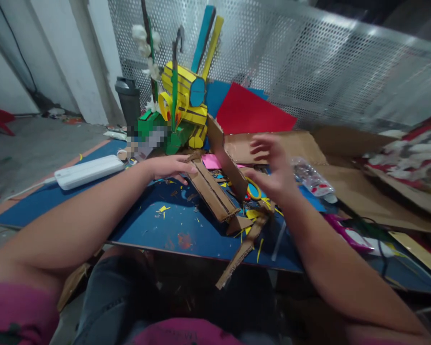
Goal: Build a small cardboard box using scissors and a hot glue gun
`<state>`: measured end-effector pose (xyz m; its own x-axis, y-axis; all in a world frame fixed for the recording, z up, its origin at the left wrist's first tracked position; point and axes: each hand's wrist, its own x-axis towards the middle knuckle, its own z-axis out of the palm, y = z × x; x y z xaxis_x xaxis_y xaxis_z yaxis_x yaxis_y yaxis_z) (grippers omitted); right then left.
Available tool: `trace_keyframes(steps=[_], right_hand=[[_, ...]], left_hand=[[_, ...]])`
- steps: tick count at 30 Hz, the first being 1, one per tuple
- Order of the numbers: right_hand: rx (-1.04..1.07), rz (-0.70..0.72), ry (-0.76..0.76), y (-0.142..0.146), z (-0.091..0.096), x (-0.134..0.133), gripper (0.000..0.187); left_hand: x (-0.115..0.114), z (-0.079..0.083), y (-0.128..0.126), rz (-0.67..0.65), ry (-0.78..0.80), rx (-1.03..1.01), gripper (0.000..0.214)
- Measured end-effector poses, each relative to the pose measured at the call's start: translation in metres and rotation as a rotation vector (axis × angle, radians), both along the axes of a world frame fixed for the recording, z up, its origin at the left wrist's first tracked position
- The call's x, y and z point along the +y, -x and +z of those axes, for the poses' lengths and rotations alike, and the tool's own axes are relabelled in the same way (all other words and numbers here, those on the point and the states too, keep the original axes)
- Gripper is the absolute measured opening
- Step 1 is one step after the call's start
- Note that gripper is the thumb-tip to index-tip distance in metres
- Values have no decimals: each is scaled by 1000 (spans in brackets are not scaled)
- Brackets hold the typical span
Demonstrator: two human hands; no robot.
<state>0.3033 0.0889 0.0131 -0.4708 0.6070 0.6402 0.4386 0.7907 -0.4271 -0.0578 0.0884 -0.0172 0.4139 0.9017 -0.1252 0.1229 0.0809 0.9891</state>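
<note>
My left hand (169,167) reaches across the blue table, its fingers at the upper end of a folded brown cardboard piece (213,189). The piece slants toward me, with corrugated edges showing. Just behind it a cardboard panel (227,160) stands on edge; I cannot tell whether the two are joined. My right hand (276,170) is raised to the right of that panel, fingers and thumb apart, holding nothing. Under it lies a pair of scissors with yellow handles (255,189), partly hidden. A torn cardboard strip (239,256) hangs over the table's front edge.
Yellow scraps (163,209) litter the blue table (147,225). A white power strip (89,171) lies left, a dark shaker bottle (128,100) behind it. Yellow paper models (183,91), a red sheet (253,110) and large cardboard (369,196) line the back and right.
</note>
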Motion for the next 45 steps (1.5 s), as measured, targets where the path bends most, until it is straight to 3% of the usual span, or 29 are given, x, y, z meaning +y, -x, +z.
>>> trace_keyframes(steps=[2, 3, 6, 11, 16, 20, 28, 32, 37, 40, 45], right_hand=[[-144, -6, 123, 6, -17, 5, 99], [-219, -18, 203, 8, -25, 8, 99], [-276, -55, 324, 13, -40, 15, 74], [85, -202, 306, 12, -44, 29, 27], [339, -314, 174, 4, -40, 27, 14], [469, -319, 136, 13, -41, 2, 30], [432, 35, 232, 48, -42, -41, 59], [424, 82, 312, 50, -46, -41, 76], [358, 153, 401, 40, -44, -36, 84], [283, 217, 391, 39, -37, -38, 90], [209, 237, 304, 40, -32, -40, 85]], left_hand=[[2, -2, -1, -3, 14, -75, 62], [4, -3, 0, 0, 15, -98, 61], [7, -4, 3, 37, 23, -138, 58], [3, -3, -2, 109, 59, -163, 52], [-8, 1, -18, 120, 97, -263, 61], [-17, 4, -29, 164, 89, -379, 60], [-37, 5, -54, 102, 40, -518, 54], [-37, 0, -59, 88, 65, -630, 49], [-39, 1, -60, 122, 113, -720, 45], [-39, 5, -60, 141, 141, -712, 53], [-36, 10, -57, 228, 99, -673, 59]])
